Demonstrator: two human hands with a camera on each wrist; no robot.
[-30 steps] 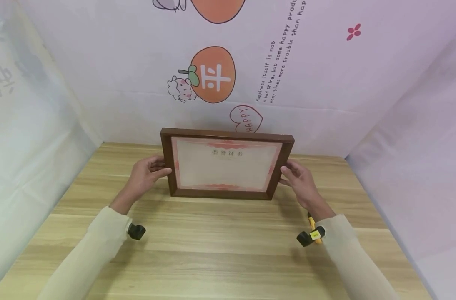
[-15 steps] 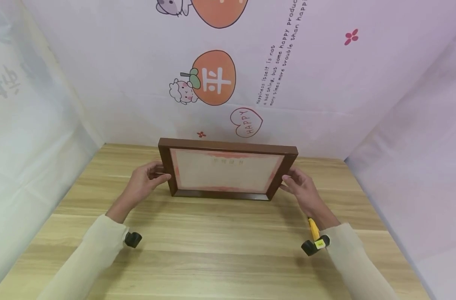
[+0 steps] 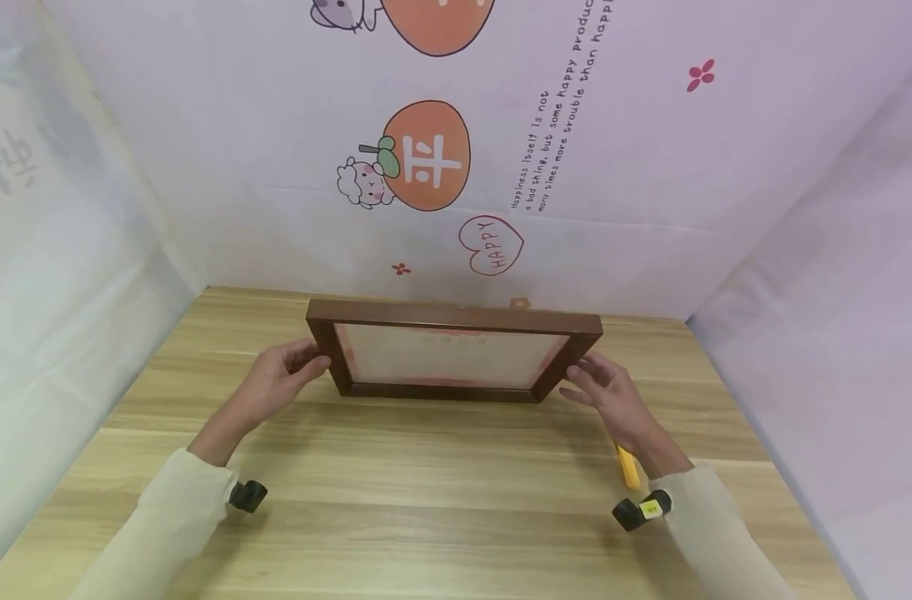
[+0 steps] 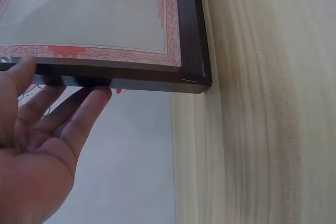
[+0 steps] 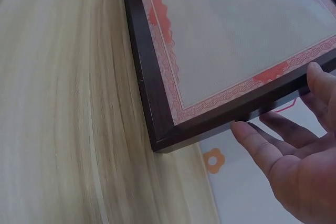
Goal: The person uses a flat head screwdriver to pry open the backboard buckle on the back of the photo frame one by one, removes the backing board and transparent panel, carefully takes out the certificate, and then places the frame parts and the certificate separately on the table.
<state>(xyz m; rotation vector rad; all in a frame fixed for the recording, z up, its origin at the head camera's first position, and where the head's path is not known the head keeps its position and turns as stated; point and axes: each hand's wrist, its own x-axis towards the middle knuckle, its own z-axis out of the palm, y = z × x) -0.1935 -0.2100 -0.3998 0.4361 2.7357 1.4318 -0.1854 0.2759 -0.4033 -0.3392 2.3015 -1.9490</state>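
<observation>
A dark brown picture frame (image 3: 456, 316) with a pink-bordered certificate (image 3: 448, 357) stands on its lower edge on the wooden table, its top tilted toward the camera. The left hand (image 3: 272, 379) holds its left side, and the right hand (image 3: 613, 396) holds its right side. In the left wrist view, the left thumb is on the front of the frame (image 4: 131, 76) and the fingers (image 4: 92, 108) are at its back edge. The right wrist view has the right hand (image 5: 302, 156) pinching the frame (image 5: 210, 119) likewise, thumb in front and fingers behind.
A yellow-handled tool (image 3: 627, 468) lies on the table (image 3: 426, 500) beside the right wrist. Behind the frame rises a white printed cloth wall (image 3: 613, 250), with white cloth walls also at left (image 3: 73, 250) and right (image 3: 839, 292).
The frame's top edge has tipped forward and down toward the camera, while its bottom edge stays in about the same place. Both hands have moved slightly outward and nearer with it.
</observation>
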